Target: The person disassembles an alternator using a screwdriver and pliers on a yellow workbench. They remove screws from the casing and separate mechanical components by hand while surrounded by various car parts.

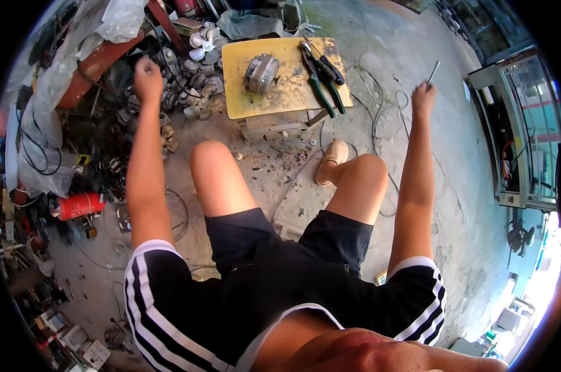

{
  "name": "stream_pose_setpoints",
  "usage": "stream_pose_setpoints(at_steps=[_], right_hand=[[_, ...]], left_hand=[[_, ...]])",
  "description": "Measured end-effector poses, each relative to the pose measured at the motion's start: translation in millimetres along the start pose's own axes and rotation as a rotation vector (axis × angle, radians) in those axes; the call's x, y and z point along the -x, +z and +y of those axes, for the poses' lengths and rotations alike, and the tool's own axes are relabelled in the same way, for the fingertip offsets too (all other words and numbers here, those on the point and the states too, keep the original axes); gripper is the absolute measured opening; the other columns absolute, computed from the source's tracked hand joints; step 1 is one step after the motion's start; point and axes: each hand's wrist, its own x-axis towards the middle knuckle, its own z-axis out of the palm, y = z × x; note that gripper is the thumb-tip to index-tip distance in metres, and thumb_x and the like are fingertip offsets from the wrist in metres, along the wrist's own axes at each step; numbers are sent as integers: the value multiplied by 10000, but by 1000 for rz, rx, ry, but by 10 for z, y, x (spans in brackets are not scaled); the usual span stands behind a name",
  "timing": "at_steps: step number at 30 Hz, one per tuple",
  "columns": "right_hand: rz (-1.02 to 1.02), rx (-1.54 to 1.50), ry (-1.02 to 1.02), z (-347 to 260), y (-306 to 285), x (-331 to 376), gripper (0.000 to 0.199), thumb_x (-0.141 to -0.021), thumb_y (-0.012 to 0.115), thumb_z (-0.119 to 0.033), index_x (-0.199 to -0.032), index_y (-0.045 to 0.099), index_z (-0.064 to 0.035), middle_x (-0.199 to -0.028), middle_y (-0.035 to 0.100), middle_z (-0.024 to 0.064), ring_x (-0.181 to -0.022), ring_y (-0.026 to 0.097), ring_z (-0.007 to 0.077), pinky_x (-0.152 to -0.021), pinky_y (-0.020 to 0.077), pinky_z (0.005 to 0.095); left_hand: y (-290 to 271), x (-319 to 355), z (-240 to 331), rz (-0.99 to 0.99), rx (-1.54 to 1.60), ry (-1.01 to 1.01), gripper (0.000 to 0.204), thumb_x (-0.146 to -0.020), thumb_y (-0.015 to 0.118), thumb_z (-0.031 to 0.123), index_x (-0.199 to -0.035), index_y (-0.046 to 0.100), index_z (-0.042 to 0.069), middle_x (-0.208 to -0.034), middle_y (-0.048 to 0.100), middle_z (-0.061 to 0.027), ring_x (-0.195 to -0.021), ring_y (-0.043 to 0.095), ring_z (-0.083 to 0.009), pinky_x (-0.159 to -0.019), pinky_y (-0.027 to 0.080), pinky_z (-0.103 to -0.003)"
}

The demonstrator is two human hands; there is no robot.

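My left hand [148,79] is raised at the left, its fingers curled into a loose fist with nothing showing in them. It hovers over a heap of motor parts [193,84]. Far out to the right, my right hand [423,100] is closed around a thin metal rod-like tool [434,72] that points up; its kind is not clear. Between the hands stands a low worn yellow table [243,62]. On it sit a small electric motor [262,74], green-handled pliers [322,93] and a black-handled tool [330,69]. Neither hand touches these.
A white fan blade [202,44] lies among the heap beside clear plastic sheeting [45,149]. A red cylinder [79,206] lies at the left. Black cables [376,118] cross the concrete floor. A glass-fronted metal cabinet [522,124] stands at the right.
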Motion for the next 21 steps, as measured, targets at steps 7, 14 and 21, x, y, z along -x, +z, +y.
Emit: stream_pose_setpoints(at_steps=[7, 14, 21], right_hand=[[-513, -396, 366, -1323, 1034, 1162, 265, -928, 693, -348, -877, 578, -115, -595, 468, -34, -454, 435, 90, -341, 299, 262], [-700, -252, 247, -996, 1804, 1923, 330, -958, 636, -326, -1024, 720, -13, -746, 632, 7, -597, 538, 86, -518, 423, 254], [-867, -23, 213, -1335, 1781, 1952, 371, -949, 641, -356, -1010, 733, -2, -631, 600, 27, -562, 531, 101, -533, 425, 305]], left_hand=[[375, 233, 1702, -455, 543, 10, 343, -944, 658, 327, -1186, 670, 85, -1089, 716, -49, -991, 639, -107, -864, 482, -271], [868, 1229, 1834, -600, 90, 12, 576, -892, 703, 427, -1280, 611, 10, -1244, 651, -205, -1180, 616, -326, -990, 476, -401], [845, 1358, 1647, -725, 243, -106, 508, -897, 712, 390, -1214, 650, -2, -1151, 695, -185, -1072, 661, -273, -927, 496, -361]])
